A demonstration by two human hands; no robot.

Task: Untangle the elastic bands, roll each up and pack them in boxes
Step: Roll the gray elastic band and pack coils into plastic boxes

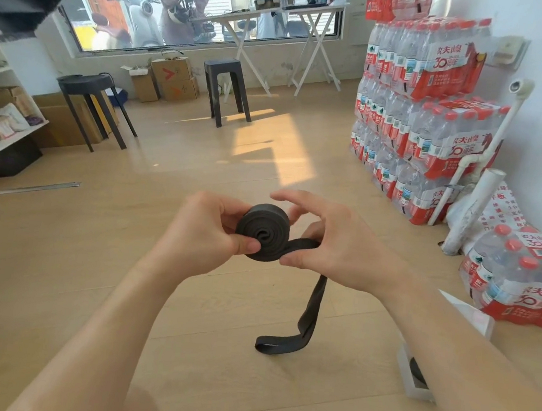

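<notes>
Centre of the frame, above a wooden floor [188, 296]: we see the rolling step under way, with one black band [262, 234] wound most of the way into a tight coil and held in the air between both hands. The left grip [207, 232] clasps the coil, thumb pressed flat on its spiral face and fingers curled round the far side. The right grip [332, 244] is looser. Its thumb and palm hold the strap where it feeds into the coil, while the upper fingers are lifted and spread, one of them near or just touching the coil's rim; we cannot tell which.

The unrolled tail [311, 308] hangs down from the right grip towards the lower middle of the frame and ends in a folded loop, apparently clear of the floor.

We judge the winding more than half done for this band. The next move calls for turning the coil on while the right grip keeps the strap flat and taut, so the layers do not slip or spring open.

A white box [411, 389] lies at lower right, half hidden by the right forearm, with something dark inside; packing seems to come after.
</notes>
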